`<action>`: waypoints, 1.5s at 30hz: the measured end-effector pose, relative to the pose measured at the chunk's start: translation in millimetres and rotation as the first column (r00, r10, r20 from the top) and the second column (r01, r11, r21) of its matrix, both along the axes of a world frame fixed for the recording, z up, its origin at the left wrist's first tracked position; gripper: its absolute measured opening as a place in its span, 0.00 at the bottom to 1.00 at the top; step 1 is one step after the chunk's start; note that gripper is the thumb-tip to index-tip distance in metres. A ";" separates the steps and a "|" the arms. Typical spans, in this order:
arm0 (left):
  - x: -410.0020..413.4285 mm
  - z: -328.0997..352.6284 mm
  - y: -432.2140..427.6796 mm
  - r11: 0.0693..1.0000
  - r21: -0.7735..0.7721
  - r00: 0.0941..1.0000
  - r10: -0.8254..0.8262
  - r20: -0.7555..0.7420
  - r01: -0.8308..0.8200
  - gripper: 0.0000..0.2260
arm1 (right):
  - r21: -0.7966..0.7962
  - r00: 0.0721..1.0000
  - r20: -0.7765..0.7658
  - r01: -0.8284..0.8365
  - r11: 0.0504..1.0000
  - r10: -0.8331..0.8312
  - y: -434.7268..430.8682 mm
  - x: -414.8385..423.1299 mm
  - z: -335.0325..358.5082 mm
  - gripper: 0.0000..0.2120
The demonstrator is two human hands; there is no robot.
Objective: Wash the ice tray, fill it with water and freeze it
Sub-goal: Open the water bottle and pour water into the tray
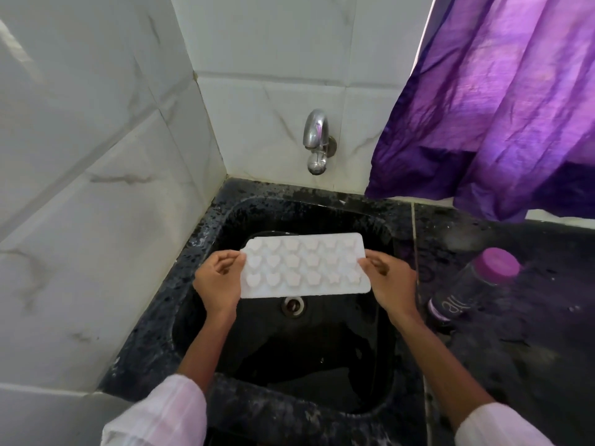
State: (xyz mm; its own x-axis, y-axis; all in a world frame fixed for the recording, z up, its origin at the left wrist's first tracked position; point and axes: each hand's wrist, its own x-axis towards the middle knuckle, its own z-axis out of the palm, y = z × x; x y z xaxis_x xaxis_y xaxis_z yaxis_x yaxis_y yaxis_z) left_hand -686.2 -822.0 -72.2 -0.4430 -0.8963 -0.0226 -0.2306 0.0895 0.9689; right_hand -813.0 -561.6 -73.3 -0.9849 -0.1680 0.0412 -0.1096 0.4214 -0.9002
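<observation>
The ice tray [304, 267], a pale whitish sheet with rows of small moulded shapes (hearts, stars and flower-like forms, as far as they can be made out), is held level over the black sink [206, 252], its long sides running across the basin. The left hand [219, 281] grips the tray's left short edge, fingers curled over the top near the notched corner and the palm below; the right hand [389, 284] pinches the right short edge in the same way, thumb and fingertips closed on the rim. Both forearms reach in over the near rim of the sink, each ending in a light pink sleeve [157, 413] at the bottom of the view. Just under the tray's near edge, at the floor of the sink, sits the round metal drain [293, 305], partly covered by the tray. Above the far rim of the sink a chrome tap [317, 141] comes out of the white marbled wall tiles [96, 156], its spout pointing down toward the basin; no stream shows below it. To the right of the sink, on the dark speckled counter [531, 333], stands a dark bottle [473, 284] with a purple cap, well clear of the right hand. Beyond the bottle, above the counter and right of the tap, hangs a purple curtain [499, 107].
</observation>
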 end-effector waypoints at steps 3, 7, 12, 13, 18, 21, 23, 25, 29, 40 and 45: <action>-4.2 -0.4 -5.5 0.999 0.019 0.999 -0.051 -0.001 0.051 0.03 | -0.007 0.999 -0.024 0.023 1.000 -0.023 1.8 -3.3 5.7 0.07; 11.1 -14.6 -4.2 0.992 0.106 0.988 -0.085 0.127 0.071 0.03 | 0.142 0.995 0.082 -0.061 0.988 0.050 3.4 14.4 -2.6 0.07; 25.9 -17.6 -21.7 0.979 0.148 0.985 -0.155 0.078 0.143 0.07 | -0.045 0.995 0.083 0.064 0.997 -0.060 4.1 38.7 5.6 0.05; 29.8 -19.2 -24.7 0.970 0.174 0.979 -0.185 0.084 0.169 0.06 | -0.078 0.990 0.125 0.072 0.994 -0.062 7.9 47.8 6.8 0.04; 34.2 -21.4 -9.2 0.912 0.290 0.950 -0.311 0.032 0.289 0.05 | -0.508 0.900 0.434 0.275 0.816 -0.034 46.7 90.0 12.7 0.13; 27.2 -19.5 29.7 0.821 0.477 0.942 -0.331 -0.051 0.315 0.10 | -0.662 0.868 0.494 0.415 0.625 -0.053 84.3 117.6 18.1 0.16; 27.6 -17.6 58.0 0.767 0.509 0.905 -0.421 -0.061 0.391 0.15 | -0.655 0.875 0.479 0.413 0.633 -0.076 108.7 134.8 22.5 0.17; 30.9 -14.9 85.3 0.717 0.492 0.848 -0.523 -0.087 0.493 0.16 | -0.565 0.864 0.467 0.456 0.688 -0.188 130.9 148.5 28.3 0.14; 37.9 -8.6 135.8 0.655 0.343 0.716 -0.693 -0.081 0.673 0.17 | -0.144 0.794 0.266 0.594 0.792 -0.547 169.9 160.7 30.6 0.17; 16.4 -13.1 229.5 0.622 0.205 0.614 -0.782 0.112 0.755 0.09 | -0.049 0.686 0.261 0.712 0.701 -0.679 251.5 130.2 -1.8 0.10; 0.0 -22.3 265.3 0.723 0.218 0.699 -0.690 0.189 0.656 0.09 | 0.089 0.788 0.201 0.577 0.812 -0.582 285.8 98.8 -24.4 0.14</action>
